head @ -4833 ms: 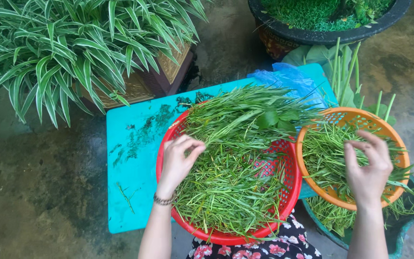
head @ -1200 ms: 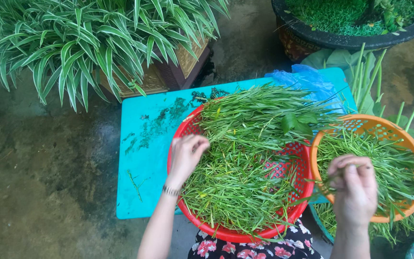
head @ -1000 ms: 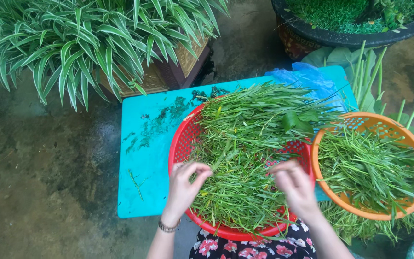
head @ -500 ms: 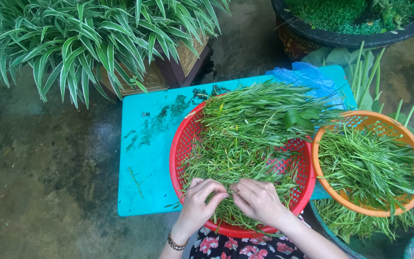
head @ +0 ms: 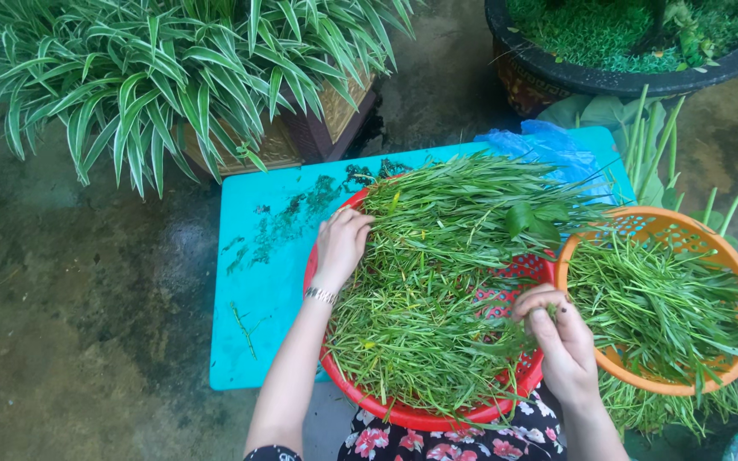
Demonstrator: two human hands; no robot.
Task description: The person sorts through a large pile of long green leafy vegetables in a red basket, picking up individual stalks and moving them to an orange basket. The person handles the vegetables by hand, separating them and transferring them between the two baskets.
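Risk: right hand [head: 561,341] pinching a few stems at the red basket [head: 424,418] rim could drop them btwn it & the orange basket [head: 732,282] (touching), while left hand [head: 342,243], fingers curled, rests on the greens [head: 437,282] heaped loose.

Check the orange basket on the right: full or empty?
Partly full. The orange basket holds a loose layer of green stems across its middle, while perforated wall still shows bare at the far rim.
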